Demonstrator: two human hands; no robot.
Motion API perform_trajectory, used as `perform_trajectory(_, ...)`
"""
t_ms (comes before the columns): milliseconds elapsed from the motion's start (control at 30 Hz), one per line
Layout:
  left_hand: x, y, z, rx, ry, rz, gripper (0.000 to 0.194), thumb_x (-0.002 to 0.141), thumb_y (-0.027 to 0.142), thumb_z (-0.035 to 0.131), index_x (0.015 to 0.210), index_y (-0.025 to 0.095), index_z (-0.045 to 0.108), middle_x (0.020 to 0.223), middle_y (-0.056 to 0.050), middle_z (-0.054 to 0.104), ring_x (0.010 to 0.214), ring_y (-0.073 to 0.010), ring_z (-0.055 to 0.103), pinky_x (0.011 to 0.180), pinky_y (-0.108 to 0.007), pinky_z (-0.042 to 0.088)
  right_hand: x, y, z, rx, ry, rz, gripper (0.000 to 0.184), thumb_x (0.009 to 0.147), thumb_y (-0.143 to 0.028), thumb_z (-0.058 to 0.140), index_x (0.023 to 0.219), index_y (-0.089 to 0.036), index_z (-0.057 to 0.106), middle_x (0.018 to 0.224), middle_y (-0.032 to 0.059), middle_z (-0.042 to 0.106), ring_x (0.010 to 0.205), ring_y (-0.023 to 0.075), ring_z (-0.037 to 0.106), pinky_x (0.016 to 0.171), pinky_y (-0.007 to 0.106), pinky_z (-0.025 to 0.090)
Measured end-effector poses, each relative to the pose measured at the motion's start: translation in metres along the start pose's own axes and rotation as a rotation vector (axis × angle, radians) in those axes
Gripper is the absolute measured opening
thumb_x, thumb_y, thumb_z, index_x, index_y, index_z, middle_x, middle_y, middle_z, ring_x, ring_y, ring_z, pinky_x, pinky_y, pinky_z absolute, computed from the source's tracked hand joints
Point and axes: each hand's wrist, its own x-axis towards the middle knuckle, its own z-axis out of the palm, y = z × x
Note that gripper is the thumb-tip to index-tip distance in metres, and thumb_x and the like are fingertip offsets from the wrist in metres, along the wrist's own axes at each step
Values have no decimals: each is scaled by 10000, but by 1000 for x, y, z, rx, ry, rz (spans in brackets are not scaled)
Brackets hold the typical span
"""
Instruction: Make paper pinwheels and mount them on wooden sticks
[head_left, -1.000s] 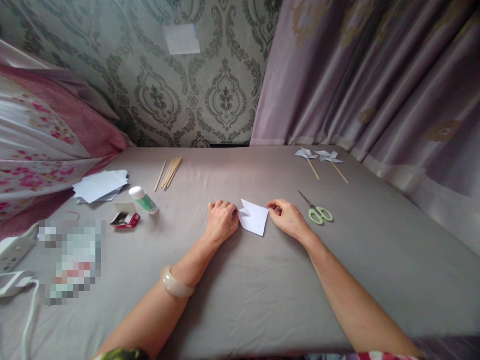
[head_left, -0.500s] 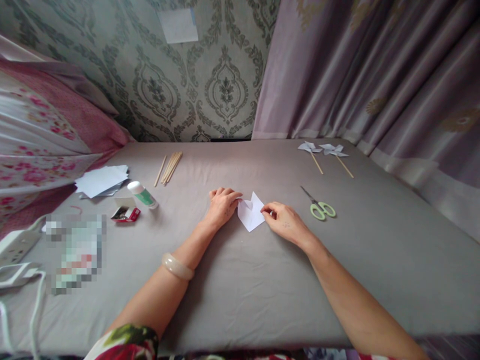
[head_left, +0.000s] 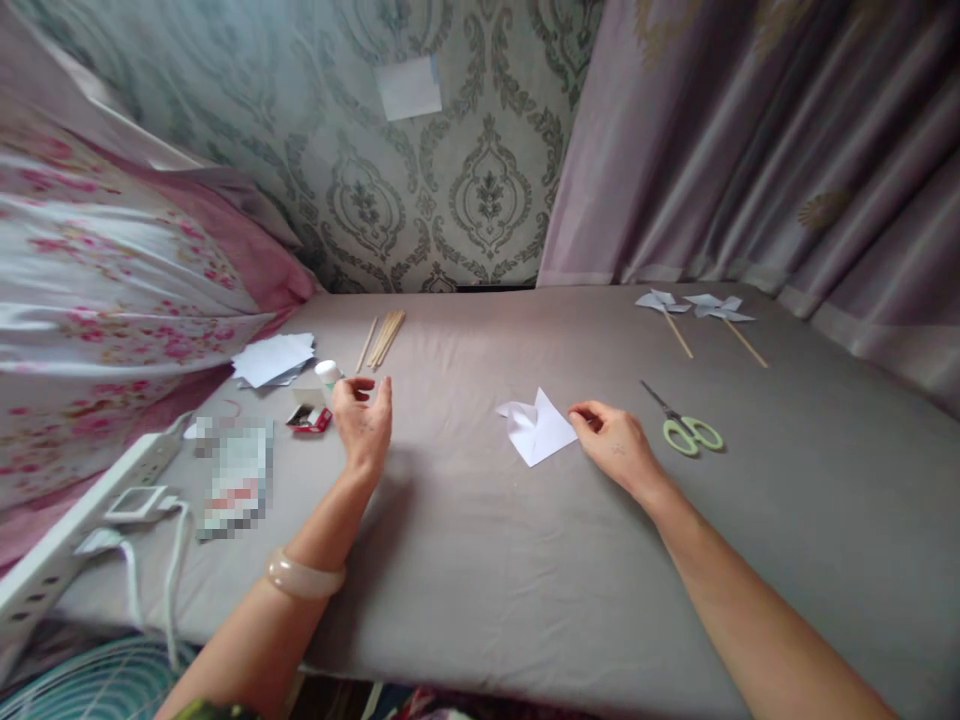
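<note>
A folded white paper piece point(head_left: 537, 430) lies on the grey cloth-covered surface point(head_left: 525, 560). My right hand point(head_left: 613, 444) rests at its right corner, fingers curled and pinching the paper's edge. My left hand point(head_left: 364, 420) hovers to the left, fingers spread and open, close to a green-and-white glue stick point(head_left: 328, 375) and a small red box point(head_left: 310, 417). A pale bangle sits on my left wrist.
Wooden sticks point(head_left: 384, 337) and a stack of white paper squares point(head_left: 272, 359) lie at the back left. Green-handled scissors point(head_left: 686, 427) lie right of my right hand. Two paper pinwheels on sticks point(head_left: 697, 312) sit at the back right. A white power strip point(head_left: 90, 510) lies far left.
My left hand let go of the paper and moved left toward the glue stick, opening. The view swung left. My right hand stays at the paper's right corner.
</note>
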Motion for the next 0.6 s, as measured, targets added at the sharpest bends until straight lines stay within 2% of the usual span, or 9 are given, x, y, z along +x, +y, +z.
perform_trajectory(100,14,-26,-15,123,152,-120,377,701,402,688,935,187,484,963,-77,558,927,-249,540,889,-416,409,0,2,3,31,48,-16,293,788,-349,479,870,-186,708,784,75,725,677,189,640,658,289,471)
perform_trajectory(200,24,-36,-18,184,191,-161,497,663,389,727,1015,189,439,1057,-106,535,1046,-287,512,959,-453,363,1,4,6,42,61,-36,288,771,-364,485,839,-193,707,766,77,723,654,193,637,634,292,478)
perform_trajectory(333,32,-34,-11,192,138,-170,518,654,344,738,1024,177,417,1077,-112,523,1110,-297,472,992,-467,324,1,3,8,44,48,-56,279,774,-365,482,825,-207,706,753,67,721,652,193,638,610,284,473)
perform_trajectory(500,35,-33,-8,179,36,-145,324,718,317,689,872,161,451,957,-100,523,1095,-325,456,992,-514,292,0,-3,6,60,24,-50,271,774,-338,485,833,-202,712,745,56,721,653,181,635,640,278,473)
perform_trajectory(600,37,-30,-11,208,28,-110,248,724,306,672,752,179,460,817,-59,510,992,-302,493,937,-502,335,0,-8,3,75,26,-40,275,782,-324,483,847,-189,713,760,61,723,672,180,636,644,277,469)
